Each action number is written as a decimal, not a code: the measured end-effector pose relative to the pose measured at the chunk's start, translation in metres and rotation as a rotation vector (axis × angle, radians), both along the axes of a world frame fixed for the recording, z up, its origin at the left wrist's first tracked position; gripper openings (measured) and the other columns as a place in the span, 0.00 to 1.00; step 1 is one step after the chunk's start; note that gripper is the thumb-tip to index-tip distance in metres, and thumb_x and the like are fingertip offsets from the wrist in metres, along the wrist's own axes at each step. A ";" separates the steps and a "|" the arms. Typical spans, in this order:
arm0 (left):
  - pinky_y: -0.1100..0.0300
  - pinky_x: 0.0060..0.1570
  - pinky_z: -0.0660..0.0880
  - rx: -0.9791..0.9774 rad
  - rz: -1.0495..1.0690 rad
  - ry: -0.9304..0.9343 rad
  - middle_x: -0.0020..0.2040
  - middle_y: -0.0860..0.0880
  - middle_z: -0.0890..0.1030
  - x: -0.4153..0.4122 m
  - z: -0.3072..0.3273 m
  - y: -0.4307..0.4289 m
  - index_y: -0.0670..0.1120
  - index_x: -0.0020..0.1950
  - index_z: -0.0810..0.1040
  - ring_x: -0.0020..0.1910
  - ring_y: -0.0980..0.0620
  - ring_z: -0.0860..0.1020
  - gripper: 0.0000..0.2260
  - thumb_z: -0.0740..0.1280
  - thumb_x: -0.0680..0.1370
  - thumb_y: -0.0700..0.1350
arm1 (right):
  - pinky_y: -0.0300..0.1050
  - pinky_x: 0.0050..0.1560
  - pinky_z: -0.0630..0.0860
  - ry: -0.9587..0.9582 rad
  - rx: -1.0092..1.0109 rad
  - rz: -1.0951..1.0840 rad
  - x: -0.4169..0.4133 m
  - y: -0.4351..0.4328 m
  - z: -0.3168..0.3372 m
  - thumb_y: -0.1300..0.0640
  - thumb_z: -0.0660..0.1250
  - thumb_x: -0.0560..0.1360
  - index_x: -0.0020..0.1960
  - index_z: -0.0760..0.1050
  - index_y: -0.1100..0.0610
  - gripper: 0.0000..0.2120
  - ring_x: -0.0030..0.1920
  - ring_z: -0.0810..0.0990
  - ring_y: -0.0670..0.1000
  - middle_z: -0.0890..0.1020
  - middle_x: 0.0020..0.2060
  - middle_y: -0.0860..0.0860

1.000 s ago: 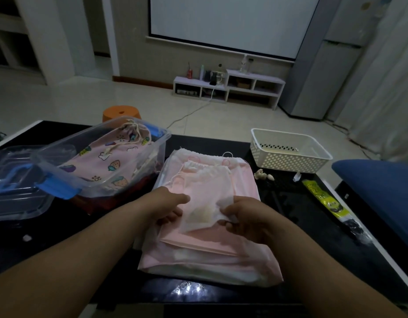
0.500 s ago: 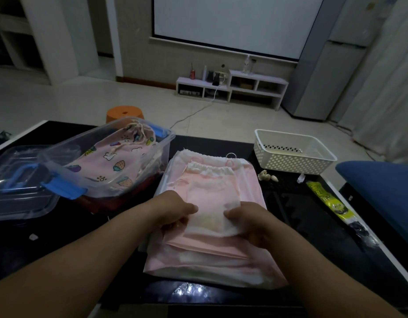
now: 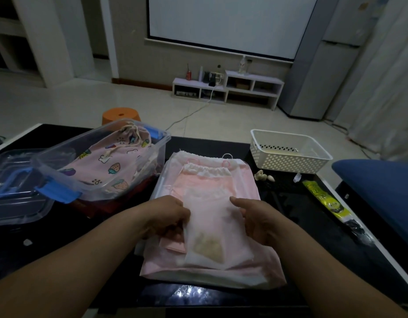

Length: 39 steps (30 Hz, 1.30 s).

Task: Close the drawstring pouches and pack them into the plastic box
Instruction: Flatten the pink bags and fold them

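Note:
A small sheer white pouch (image 3: pixel 209 228) with something pale inside lies on top of a stack of pink drawstring pouches (image 3: pixel 248 191) on the black table. My left hand (image 3: pixel 168 216) grips the small pouch's left edge and my right hand (image 3: pixel 253 219) grips its right edge. To the left stands the clear plastic box (image 3: pixel 161 143) with blue clasps, tilted, holding a closed pink pouch printed with fruit (image 3: pixel 106 166).
The box's clear lid (image 3: pixel 15 187) with a blue handle lies at far left. A white perforated basket (image 3: pixel 287 152) sits at back right, small pale bits (image 3: pixel 262 176) beside it and a yellow-green packet (image 3: pixel 324 200) near the right edge. A blue seat (image 3: pixel 377 187) borders the table.
Both hands have drawn the small sheer pouch toward me over the pink stack. The hands now sit at its two sides instead of over its lower edge.

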State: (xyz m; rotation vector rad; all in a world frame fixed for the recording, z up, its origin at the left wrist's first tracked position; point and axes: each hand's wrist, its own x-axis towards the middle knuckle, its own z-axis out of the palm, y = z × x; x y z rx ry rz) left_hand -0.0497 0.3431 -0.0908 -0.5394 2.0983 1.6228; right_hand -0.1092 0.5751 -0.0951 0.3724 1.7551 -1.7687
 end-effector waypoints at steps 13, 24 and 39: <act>0.49 0.56 0.80 0.331 0.318 0.294 0.47 0.46 0.88 -0.029 0.028 0.019 0.47 0.60 0.82 0.45 0.47 0.85 0.14 0.60 0.86 0.54 | 0.50 0.52 0.83 0.268 -0.191 -0.043 -0.028 -0.032 0.027 0.45 0.73 0.79 0.66 0.81 0.54 0.20 0.56 0.85 0.56 0.86 0.60 0.56; 0.45 0.61 0.81 0.466 0.371 0.364 0.53 0.44 0.87 -0.032 0.038 0.022 0.46 0.58 0.86 0.56 0.42 0.84 0.12 0.65 0.84 0.48 | 0.52 0.56 0.81 0.318 -0.320 -0.100 -0.032 -0.021 0.041 0.55 0.69 0.79 0.58 0.83 0.60 0.12 0.56 0.84 0.59 0.85 0.57 0.60; 0.50 0.43 0.81 0.797 0.513 0.430 0.28 0.49 0.64 -0.027 0.046 0.013 0.47 0.36 0.66 0.26 0.52 0.67 0.16 0.57 0.84 0.42 | 0.45 0.39 0.75 0.100 -0.573 -0.418 -0.014 -0.018 0.066 0.63 0.53 0.79 0.33 0.60 0.53 0.16 0.23 0.63 0.47 0.62 0.24 0.49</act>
